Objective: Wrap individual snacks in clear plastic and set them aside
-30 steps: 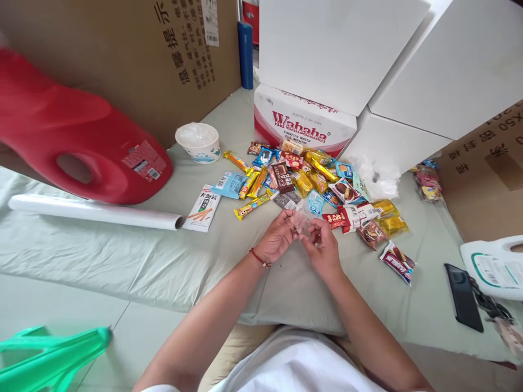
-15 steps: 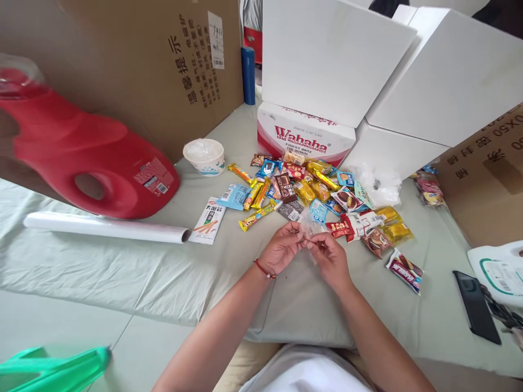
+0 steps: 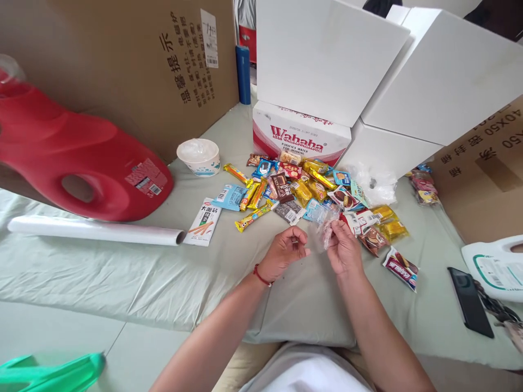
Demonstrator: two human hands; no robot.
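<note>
My right hand [image 3: 344, 246] pinches a crumpled clear plastic bag [image 3: 324, 231] between thumb and fingers. Something pale pinkish shows through the plastic, too blurred to name. To its left, my left hand [image 3: 286, 250] is apart from the bag, fingers loosely curled with a gap to the thumb and nothing visible in them. Just beyond both hands lies a heap of wrapped snacks, among them a brown cocoa packet [image 3: 283, 188], a light blue packet [image 3: 314, 210] and a yellow stick pack [image 3: 253, 216]. A dark red snack packet [image 3: 401, 268] lies right of my right hand.
A paper bowl [image 3: 199, 158] with clear plastic inside stands behind a white snack packet [image 3: 203, 222]. Left are a white roll [image 3: 96, 230] and a big red jug [image 3: 93, 158]. A Wahaba-style carton [image 3: 300, 136] and white boxes stand behind; a phone [image 3: 469, 302] lies right.
My hands have come apart: the right moved slightly right with the plastic bag, while the left let go of it. The view has shifted a little.
</note>
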